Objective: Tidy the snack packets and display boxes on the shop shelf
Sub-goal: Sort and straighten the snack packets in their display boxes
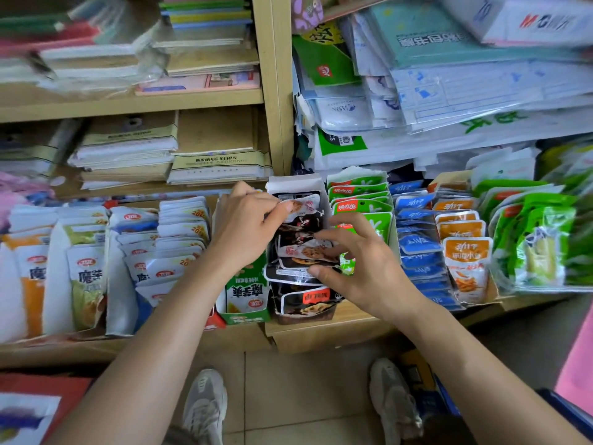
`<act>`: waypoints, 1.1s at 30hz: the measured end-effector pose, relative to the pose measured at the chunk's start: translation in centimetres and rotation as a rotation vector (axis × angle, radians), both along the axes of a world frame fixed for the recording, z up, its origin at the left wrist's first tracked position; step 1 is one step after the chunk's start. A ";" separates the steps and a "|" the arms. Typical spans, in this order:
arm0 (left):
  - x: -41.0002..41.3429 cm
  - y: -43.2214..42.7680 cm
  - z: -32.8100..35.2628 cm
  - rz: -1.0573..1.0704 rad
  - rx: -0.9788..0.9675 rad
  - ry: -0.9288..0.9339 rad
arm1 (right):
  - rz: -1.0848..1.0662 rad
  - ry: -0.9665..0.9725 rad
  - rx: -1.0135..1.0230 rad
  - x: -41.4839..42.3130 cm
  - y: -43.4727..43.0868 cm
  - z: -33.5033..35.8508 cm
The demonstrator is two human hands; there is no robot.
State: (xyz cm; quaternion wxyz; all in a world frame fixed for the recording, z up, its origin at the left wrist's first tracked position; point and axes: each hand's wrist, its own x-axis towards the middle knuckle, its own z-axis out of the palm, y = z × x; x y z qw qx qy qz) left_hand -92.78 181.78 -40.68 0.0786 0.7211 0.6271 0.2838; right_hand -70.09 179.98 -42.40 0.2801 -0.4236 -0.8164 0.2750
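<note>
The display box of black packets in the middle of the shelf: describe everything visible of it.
The display box is open-topped white cardboard with its rear flap upright. It stands on the wooden shelf between a green box and a row of green packets. Its black packets, printed with sliced-food pictures, overlap untidily. The left hand pinches a rear packet, and the right hand grips several packets mid-row.

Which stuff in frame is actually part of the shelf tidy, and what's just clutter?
In the job: black snack packets, their display box, left hand pinching one packet, right hand gripping several; neighbouring green packets, blue packets, orange packets.
Just lying about: stacked notebooks, plastic-wrapped stationery above, shoes.
</note>
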 end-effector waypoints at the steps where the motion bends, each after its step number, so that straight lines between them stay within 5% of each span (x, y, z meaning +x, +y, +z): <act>1: 0.1 0.3 0.0 0.019 0.027 -0.016 | 0.012 0.002 -0.003 0.0 0.0 0.0; 7: 1.2 0.5 0.6 0.054 0.114 0.082 | 0.036 0.003 -0.031 0.1 -0.1 0.4; 18: 1.0 1.9 1.7 -0.017 -0.048 0.406 | 0.042 -0.038 -0.049 0.2 0.1 0.7; 24: 1.7 2.4 2.9 0.054 -0.109 0.347 | 0.051 -0.045 -0.052 0.4 0.0 0.8; 30: 1.5 3.4 5.9 0.162 0.188 0.256 | 0.139 -0.001 0.003 0.4 -0.2 0.7; 33: 1.2 3.9 4.6 0.054 0.173 0.233 | 0.232 -0.049 -0.073 1.0 -0.4 1.0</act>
